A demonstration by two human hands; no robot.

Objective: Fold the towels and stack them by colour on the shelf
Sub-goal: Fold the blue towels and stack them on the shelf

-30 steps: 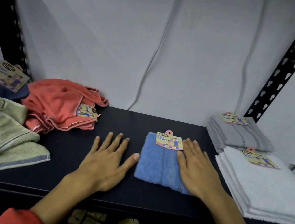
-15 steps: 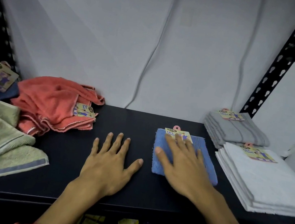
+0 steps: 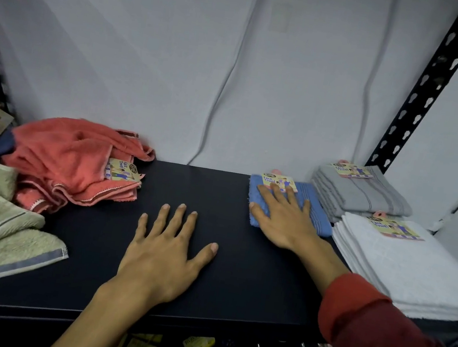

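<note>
Right hand (image 3: 283, 216) lay flat, fingers spread, on the folded blue towel (image 3: 313, 203), which sat near the shelf (image 3: 219, 189) back, just beside the grey stack (image 3: 366, 192). Left hand (image 3: 167, 247) was splayed on bare shelf. I'd keep even palm pressure so the fold doesn't bunch.

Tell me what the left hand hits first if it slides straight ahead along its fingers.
Probably nothing on the shelf: ahead of the left hand the board looks bare up to the back wall. The coral towels lie off to its left.
</note>
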